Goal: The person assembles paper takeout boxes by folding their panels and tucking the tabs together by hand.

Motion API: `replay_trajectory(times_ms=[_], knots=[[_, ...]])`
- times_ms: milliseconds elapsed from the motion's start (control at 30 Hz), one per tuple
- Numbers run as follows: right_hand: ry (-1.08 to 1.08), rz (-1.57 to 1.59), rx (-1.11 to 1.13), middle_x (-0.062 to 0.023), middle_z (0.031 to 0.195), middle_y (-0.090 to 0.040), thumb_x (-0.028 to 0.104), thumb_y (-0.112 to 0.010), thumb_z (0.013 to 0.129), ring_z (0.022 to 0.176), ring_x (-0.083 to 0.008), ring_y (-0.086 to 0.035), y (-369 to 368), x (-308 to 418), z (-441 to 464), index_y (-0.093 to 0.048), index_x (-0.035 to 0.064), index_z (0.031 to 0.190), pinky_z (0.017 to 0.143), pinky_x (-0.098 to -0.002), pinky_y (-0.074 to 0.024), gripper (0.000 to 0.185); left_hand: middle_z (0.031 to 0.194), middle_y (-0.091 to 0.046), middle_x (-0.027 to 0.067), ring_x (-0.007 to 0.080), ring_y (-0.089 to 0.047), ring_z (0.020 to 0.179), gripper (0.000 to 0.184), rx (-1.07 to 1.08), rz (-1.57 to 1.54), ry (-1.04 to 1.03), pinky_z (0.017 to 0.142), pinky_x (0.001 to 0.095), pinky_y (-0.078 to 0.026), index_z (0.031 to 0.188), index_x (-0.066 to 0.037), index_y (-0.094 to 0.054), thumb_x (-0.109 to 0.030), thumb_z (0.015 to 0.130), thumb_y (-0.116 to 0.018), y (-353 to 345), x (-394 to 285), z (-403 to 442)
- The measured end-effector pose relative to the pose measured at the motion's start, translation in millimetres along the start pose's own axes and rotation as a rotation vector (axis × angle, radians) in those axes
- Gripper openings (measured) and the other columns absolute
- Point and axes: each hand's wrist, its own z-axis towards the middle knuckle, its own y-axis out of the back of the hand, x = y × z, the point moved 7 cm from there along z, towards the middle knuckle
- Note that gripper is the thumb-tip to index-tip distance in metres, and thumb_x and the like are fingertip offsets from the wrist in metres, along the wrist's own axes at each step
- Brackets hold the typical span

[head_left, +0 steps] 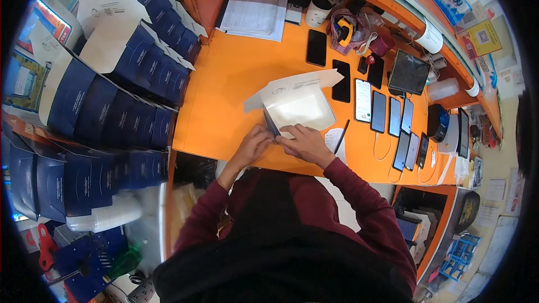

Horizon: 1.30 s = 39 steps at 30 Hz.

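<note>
A cardboard box [303,109], white inside with dark blue on its outer side, stands on the orange table in front of me. Its printed lid flap [292,86] is raised and points away from me. My left hand [255,145] pinches the near left corner of the box with bent fingers. Beside it, my right hand [306,143] grips the near wall, fingers over the rim and thumb close to the left hand. The fingertips of both hands nearly meet at that corner and partly hide it.
Stacked dark blue boxes [106,98] with raised white lids fill the left side. Several phones [363,100] lie on the table [219,92] to the right, some with cables. A pen [341,137] and paper lie near my right hand. Papers [250,8] and a cup [318,12] stand at the back.
</note>
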Motion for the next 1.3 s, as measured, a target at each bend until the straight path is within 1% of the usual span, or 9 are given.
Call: replay_trajectory(times_ms=[67, 400, 467, 567, 667, 800, 900, 1100, 1300], knots=[[-0.025, -0.010, -0.033, 0.0024, 0.118, -0.061, 0.026, -0.075, 0.082, 0.093, -0.0170, -0.063, -3.8, 1.0, -3.0, -0.062, 0.0269, 0.119, 0.064, -0.0319, -0.0546, 0.039, 0.100, -0.054, 0.0120, 0.0273, -0.059, 0.094, 0.013, 0.036, -0.107, 0.067, 0.078, 0.0360, -0.051, 0.104, 0.000, -0.066, -0.001, 0.091, -0.065, -0.7, 0.6, 0.0], [-0.038, -0.053, -0.087, 0.0003, 0.115, -0.061, 0.027, -0.072, 0.085, 0.091, -0.0159, -0.063, -8.8, 8.6, -8.1, -0.061, 0.0198, 0.122, 0.067, -0.0295, -0.0550, 0.039, 0.100, -0.055, 0.0127, 0.0279, -0.059, 0.094, 0.013, 0.061, 0.064, -0.113, 0.078, 0.0353, -0.051, 0.103, -0.001, -0.066, -0.002, 0.090, -0.067, 4.9, -8.2, 6.5], [-0.012, 0.002, -0.007, -0.0032, 0.115, -0.062, 0.024, -0.070, 0.087, 0.091, -0.0201, -0.063, -13.2, 10.1, -6.5, -0.061, 0.0154, 0.121, 0.072, -0.0332, -0.0551, 0.036, 0.095, -0.055, 0.0120, 0.0275, -0.059, 0.089, 0.010, 0.036, 0.029, -0.104, 0.075, 0.0356, -0.050, 0.099, -0.001, -0.066, -0.005, 0.091, -0.068, 5.2, -14.5, 6.5], [-0.072, 0.274, -0.017, -0.0090, 0.115, -0.061, 0.018, -0.065, 0.090, 0.094, -0.0275, -0.063, 11.2, 10.9, 3.1, -0.060, 0.0096, 0.120, 0.080, -0.0392, -0.0542, 0.032, 0.087, -0.055, 0.0102, 0.0269, -0.059, 0.079, 0.012, -0.050, 0.147, 0.020, 0.068, 0.0364, -0.049, 0.094, 0.000, -0.064, -0.012, 0.095, -0.066, 12.2, -24.6, 3.7], [-0.273, 0.396, -0.278, -0.0135, 0.118, -0.059, 0.010, -0.063, 0.091, 0.102, -0.0334, -0.062, 43.5, -12.6, 4.0, -0.059, 0.0058, 0.121, 0.087, -0.0425, -0.0521, 0.030, 0.081, -0.053, 0.0085, 0.0271, -0.058, 0.071, 0.020, -0.484, 0.058, 0.234, 0.063, 0.0370, -0.047, 0.090, 0.000, -0.063, -0.018, 0.096, -0.065, 31.1, -21.9, 6.6], [-0.672, 0.088, -0.500, -0.0168, 0.121, -0.059, 0.002, -0.062, 0.090, 0.112, -0.0369, -0.061, 50.2, -72.6, -24.9, -0.058, 0.0032, 0.122, 0.094, -0.0421, -0.0507, 0.033, 0.097, -0.064, 0.0185, 0.0351, -0.064, 0.091, 0.021, -0.568, 0.277, 0.243, 0.078, 0.0435, -0.051, 0.111, -0.001, -0.060, -0.015, 0.096, -0.063, 28.9, -52.3, 52.6], [-0.813, 0.281, -0.478, -0.0185, 0.121, -0.058, 0.002, -0.060, 0.092, 0.110, -0.0386, -0.062, 28.0, -98.6, -40.2, -0.057, 0.0024, 0.126, 0.094, -0.0428, -0.0516, 0.034, 0.107, -0.065, 0.0235, 0.0401, -0.063, 0.098, 0.028, -0.503, 0.582, 0.211, 0.085, 0.0483, -0.051, 0.121, -0.001, -0.057, -0.010, 0.095, -0.061, 7.0, -53.3, 61.8], [-0.956, 0.265, -0.461, -0.0186, 0.125, -0.056, 0.000, -0.059, 0.092, 0.099, -0.0374, -0.066, 14.2, -97.7, -53.6, -0.053, 0.0062, 0.141, 0.085, -0.0425, -0.0552, 0.050, 0.101, -0.066, 0.0238, 0.0396, -0.063, 0.096, 0.037, -0.480, 0.610, 0.240, 0.081, 0.0482, -0.052, 0.132, -0.001, -0.056, -0.007, 0.095, -0.058, -1.0, -40.5, 51.7], [-0.974, 0.120, -0.476, -0.0150, 0.118, -0.062, -0.002, -0.059, 0.086, 0.100, -0.0328, -0.066, 3.6, -91.7, -55.5, -0.057, 0.0047, 0.136, 0.080, -0.0411, -0.0562, 0.050, 0.095, -0.067, 0.0210, 0.0359, -0.062, 0.093, 0.037, -0.472, 0.698, 0.175, 0.079, 0.0464, -0.052, 0.132, 0.001, -0.060, -0.006, 0.095, -0.058, -2.4, -32.1, 49.6]])
